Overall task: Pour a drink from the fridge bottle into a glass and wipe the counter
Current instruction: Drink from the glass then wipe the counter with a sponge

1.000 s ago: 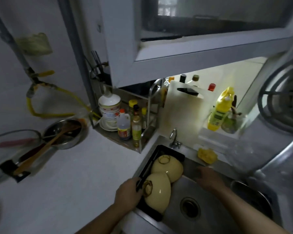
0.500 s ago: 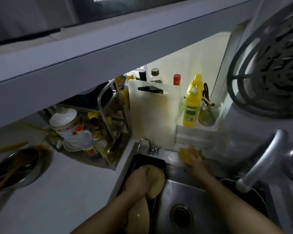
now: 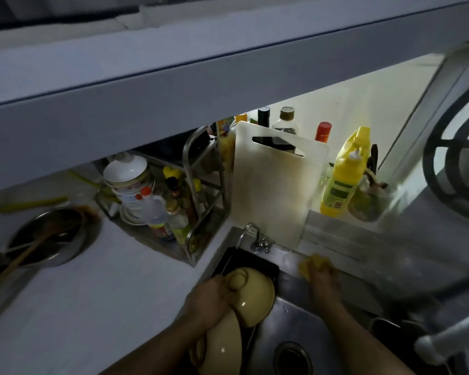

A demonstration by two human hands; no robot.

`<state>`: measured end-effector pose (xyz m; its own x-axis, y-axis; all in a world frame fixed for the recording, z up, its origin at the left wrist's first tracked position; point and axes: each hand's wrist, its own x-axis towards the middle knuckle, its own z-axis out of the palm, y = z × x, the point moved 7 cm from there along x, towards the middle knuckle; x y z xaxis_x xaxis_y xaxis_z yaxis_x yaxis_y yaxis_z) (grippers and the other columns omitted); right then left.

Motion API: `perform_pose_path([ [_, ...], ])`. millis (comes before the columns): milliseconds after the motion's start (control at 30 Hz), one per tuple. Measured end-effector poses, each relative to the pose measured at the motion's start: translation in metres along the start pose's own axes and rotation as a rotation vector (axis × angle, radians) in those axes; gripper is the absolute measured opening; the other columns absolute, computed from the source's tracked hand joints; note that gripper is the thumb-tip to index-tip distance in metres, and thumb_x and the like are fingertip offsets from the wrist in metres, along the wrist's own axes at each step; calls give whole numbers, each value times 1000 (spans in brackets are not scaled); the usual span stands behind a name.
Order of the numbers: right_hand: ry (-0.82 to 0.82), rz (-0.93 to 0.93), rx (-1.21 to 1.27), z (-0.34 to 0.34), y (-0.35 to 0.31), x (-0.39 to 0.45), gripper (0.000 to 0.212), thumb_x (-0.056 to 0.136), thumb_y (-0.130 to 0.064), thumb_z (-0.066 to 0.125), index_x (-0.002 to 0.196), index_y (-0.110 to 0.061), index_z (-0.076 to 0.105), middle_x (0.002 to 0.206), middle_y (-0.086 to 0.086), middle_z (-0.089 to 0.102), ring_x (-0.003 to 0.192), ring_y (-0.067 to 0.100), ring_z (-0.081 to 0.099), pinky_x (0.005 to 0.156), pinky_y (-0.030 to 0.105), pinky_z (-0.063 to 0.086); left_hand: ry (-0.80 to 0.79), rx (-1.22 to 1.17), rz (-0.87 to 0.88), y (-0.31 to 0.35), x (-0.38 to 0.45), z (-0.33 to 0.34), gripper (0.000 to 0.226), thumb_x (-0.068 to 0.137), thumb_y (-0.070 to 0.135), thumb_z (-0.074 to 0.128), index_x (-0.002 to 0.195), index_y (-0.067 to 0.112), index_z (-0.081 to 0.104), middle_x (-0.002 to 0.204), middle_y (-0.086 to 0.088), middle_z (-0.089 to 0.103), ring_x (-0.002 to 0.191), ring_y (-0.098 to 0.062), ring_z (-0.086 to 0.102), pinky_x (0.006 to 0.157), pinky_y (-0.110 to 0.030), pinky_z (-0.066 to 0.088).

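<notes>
Right hand (image 3: 321, 277) fingers clenched on yellow sponge (image 3: 310, 264) right of faucet (image 3: 256, 239); left hand (image 3: 210, 303) fingers gripping upturned bowl (image 3: 251, 296).

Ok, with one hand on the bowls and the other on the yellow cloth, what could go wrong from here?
1. The left hand rests on two cream upturned bowls leaning in the black tray at the steel sink's edge; a nudge could slide them into the basin.
2. The right hand grips the yellow cloth near the white cutting board propped upright behind the tap; a wide sweep could topple it.
</notes>
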<state>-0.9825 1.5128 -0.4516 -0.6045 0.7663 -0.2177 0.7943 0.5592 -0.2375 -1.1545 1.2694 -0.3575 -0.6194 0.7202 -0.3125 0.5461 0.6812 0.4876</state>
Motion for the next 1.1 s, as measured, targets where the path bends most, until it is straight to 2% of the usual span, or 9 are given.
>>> perform_pose_path([
  [100,-60,107,61,-17,-12,-16,32,92,-12,52,124,-12,52,124,13,57,114,30,56,87,34,44,17,-49,-10,-16,-16,-7,18,90,33,50,99,22,61,96,5,66,85,-10,61,73,-29,53],
  [200,-19,9,297,-12,-34,-24,21,84,-12,53,96,0,66,90,21,67,85,41,66,72,44,47,14,-66,-19,-38,-43,-12,13,88,35,50,92,25,58,84,10,60,77,-8,59,65,-25,50],
  [300,17,-39,457,3,-55,-31,23,91,-20,55,68,-24,60,66,-1,52,65,25,57,60,32,40,38,-11,-46,-70,-72,-21,20,85,35,46,92,19,57,85,5,60,76,-12,60,68,-32,55],
  [500,-59,22,727,-36,-187,-119,14,98,-31,52,111,-25,52,98,1,59,91,23,58,71,28,45,88,54,-156,-155,-142,-51,40,91,35,49,128,18,51,122,-4,60,108,-22,59,86,-33,50],
  [600,-171,-111,774,-29,-254,-152,12,98,-27,55,103,-16,56,89,1,61,80,16,59,64,31,48,81,44,-261,-209,-189,-55,45,90,34,47,131,17,47,126,-5,57,114,-22,56,92,-36,50],
  [733,-247,-201,720,0,-316,-179,13,95,-29,60,102,-18,60,93,8,67,84,23,65,77,47,58,75,53,-413,-277,-254,-46,50,89,31,46,138,19,43,133,-4,53,123,-22,50,98,-35,46],
  [900,-249,-341,617,17,-372,-205,23,96,-23,60,98,-1,52,68,4,60,59,16,59,45,17,47,64,27,-611,-339,-326,-23,61,95,31,43,151,24,19,153,-9,30,139,-25,33,110,-36,35],
  [1000,-237,-427,470,39,-397,-209,28,94,-36,60,98,-10,53,75,6,63,67,22,63,59,36,54,92,-23,-734,-374,-358,-12,64,97,29,41,153,28,9,155,-15,19,140,-30,27,106,-40,40],
  [1100,-244,-474,334,68,-414,-202,27,91,-39,62,103,-15,55,85,11,63,74,28,63,61,37,51,86,-60,-795,-396,-377,-8,70,97,36,43,153,30,1,155,-20,12,141,-36,21,105,-42,41],
])
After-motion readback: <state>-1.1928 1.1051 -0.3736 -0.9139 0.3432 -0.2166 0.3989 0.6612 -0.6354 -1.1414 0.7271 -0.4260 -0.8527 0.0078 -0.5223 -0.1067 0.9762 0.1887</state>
